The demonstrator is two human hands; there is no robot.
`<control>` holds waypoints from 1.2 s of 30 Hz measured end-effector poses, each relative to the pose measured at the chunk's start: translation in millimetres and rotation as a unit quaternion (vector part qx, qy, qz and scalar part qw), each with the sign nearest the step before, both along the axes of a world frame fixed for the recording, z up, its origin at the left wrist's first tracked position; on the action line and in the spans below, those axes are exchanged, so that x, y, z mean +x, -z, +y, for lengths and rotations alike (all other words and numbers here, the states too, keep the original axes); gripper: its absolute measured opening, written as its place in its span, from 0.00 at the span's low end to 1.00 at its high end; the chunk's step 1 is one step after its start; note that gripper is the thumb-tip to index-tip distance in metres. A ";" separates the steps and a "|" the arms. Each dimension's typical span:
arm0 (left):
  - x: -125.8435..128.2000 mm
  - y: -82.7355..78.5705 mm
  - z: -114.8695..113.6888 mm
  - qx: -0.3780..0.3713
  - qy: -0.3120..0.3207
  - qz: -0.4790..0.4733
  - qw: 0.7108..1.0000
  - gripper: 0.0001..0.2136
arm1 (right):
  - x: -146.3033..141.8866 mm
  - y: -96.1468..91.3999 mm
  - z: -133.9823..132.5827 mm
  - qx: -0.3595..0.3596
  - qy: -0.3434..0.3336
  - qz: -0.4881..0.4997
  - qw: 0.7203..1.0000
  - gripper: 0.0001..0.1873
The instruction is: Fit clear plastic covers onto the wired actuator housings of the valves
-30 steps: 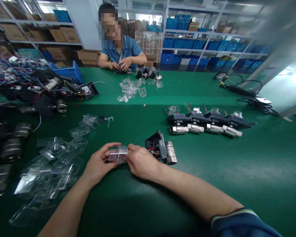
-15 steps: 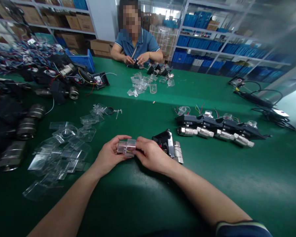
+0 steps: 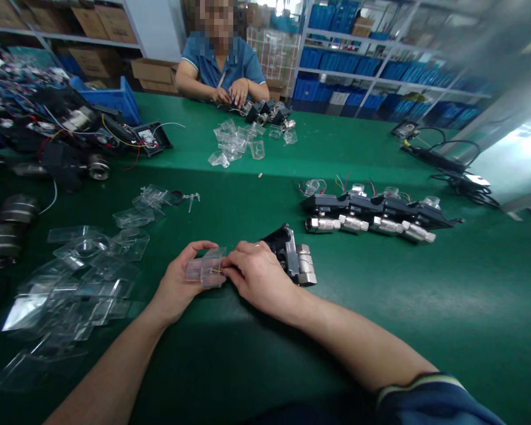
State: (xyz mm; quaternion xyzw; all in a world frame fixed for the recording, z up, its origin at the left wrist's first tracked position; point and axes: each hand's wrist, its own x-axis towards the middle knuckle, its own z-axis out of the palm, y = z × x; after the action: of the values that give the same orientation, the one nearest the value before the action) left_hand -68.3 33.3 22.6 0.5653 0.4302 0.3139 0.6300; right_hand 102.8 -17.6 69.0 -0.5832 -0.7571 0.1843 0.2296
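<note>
My left hand (image 3: 177, 282) and my right hand (image 3: 255, 277) both pinch a small clear plastic cover (image 3: 206, 268) between them, just above the green table (image 3: 425, 307). Thin coloured wires show through the cover. Directly right of my right hand lies a black valve unit with a metal fitting (image 3: 294, 257), partly hidden by my fingers.
A heap of clear plastic covers (image 3: 79, 283) lies to the left. A row of assembled black units with metal fittings (image 3: 371, 215) sits at right. Metal parts and wired units (image 3: 62, 141) pile at far left. A person (image 3: 221, 65) works across the table with more covers (image 3: 234, 144).
The cover has tilted in my hands and my right hand has closed further over the black unit. The view shifted a little; both hands stay together at the same spot.
</note>
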 end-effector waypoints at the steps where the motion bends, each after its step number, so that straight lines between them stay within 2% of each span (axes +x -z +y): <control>1: -0.8 1.3 0.3 -0.005 0.003 0.001 1.000 0.29 | 0.4 -1.9 -0.3 0.002 -0.006 -0.022 1.000 0.06; 8: -2.8 2.1 1.5 -0.039 -0.011 -0.009 0.999 0.29 | 4.3 -4.5 0.7 0.011 -0.087 -0.035 0.996 0.11; 15: -1.0 -2.0 0.5 -0.051 -0.018 -0.019 0.998 0.31 | 7.5 -0.4 2.4 0.011 -0.097 0.004 0.995 0.11; 25: 3.5 -14.2 0.2 -0.031 -0.007 -0.007 0.999 0.29 | 5.9 1.4 3.1 -0.003 -0.069 0.134 0.989 0.09; 29: 8.6 -21.5 -1.5 -0.026 -0.004 -0.011 1.000 0.26 | 2.9 7.3 2.5 0.002 -0.056 0.115 0.992 0.06; 32: 12.0 -21.8 -2.6 -0.035 0.000 -0.018 0.999 0.25 | 0.7 11.7 2.6 0.017 -0.020 0.086 0.996 0.03; 34: 13.5 -19.9 -2.8 -0.037 -0.004 -0.021 0.999 0.25 | 1.2 10.4 3.2 0.020 -0.013 0.064 0.998 0.01; 36: 14.2 -17.8 -2.6 -0.036 -0.012 -0.019 0.999 0.24 | 3.4 4.2 3.6 0.018 -0.033 0.022 0.999 0.02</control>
State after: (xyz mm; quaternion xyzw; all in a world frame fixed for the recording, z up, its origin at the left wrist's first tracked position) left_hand -54.1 30.7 40.4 0.5310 0.4359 0.3161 0.6543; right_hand 106.3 -13.9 64.8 -0.5493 -0.7740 0.1911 0.2504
